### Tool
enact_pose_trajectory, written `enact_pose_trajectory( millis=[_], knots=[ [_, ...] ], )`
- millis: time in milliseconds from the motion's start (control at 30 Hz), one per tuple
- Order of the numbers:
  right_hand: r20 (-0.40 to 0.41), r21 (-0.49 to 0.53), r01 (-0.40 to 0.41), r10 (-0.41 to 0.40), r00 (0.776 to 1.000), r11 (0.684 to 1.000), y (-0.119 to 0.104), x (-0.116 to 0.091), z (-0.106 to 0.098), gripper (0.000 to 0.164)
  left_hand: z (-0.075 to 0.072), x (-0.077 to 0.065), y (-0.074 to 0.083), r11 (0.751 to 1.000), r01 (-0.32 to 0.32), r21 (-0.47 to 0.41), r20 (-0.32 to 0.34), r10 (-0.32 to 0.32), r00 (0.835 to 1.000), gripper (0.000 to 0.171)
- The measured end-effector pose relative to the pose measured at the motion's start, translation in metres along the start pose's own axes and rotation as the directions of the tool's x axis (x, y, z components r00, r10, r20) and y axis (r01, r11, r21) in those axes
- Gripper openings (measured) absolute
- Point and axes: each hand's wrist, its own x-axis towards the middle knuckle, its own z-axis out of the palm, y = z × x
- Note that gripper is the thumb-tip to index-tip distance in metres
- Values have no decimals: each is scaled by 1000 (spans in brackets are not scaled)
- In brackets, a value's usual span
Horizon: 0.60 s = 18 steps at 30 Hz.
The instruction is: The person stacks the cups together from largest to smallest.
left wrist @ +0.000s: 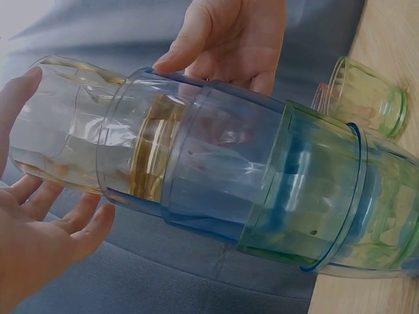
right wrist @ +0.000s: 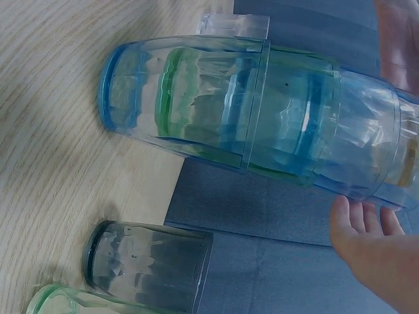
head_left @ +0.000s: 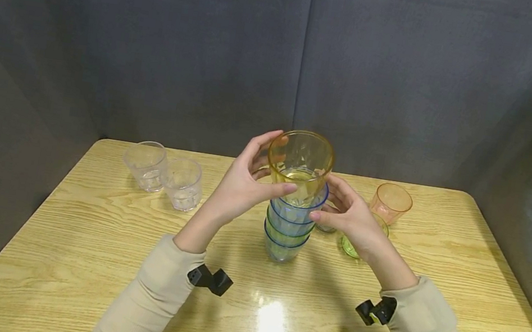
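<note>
Stack [head_left: 288, 227] upright on the bench [head_left: 80, 253]. Your right hand [head_left: 353, 218] curls round its upper blue part; your left hand [head_left: 248, 186] grips the yellow cup [head_left: 300, 165], base inside the top blue cup. Step looks like nesting; next probably wants straight, gentle settling, then release.

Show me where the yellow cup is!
In the head view, the yellow cup is near the middle, topping the stack, its base inside a blue cup, with the left hand around it.
</note>
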Motion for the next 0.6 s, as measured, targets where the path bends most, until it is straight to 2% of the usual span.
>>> enact_pose_trajectory(
  millis=[300, 600],
  knots=[
    [2, 1, -4, 4, 1000, 1000, 2, 1, 1, 78, 2, 0, -6, 1000, 7, 31, 35, -8, 999, 81],
    [5, 5, -2, 2, 1000, 1000, 3, 1, 0, 77, 4, 1, -9, 999, 18, 51, 40, -20, 999, 82]
  ],
)
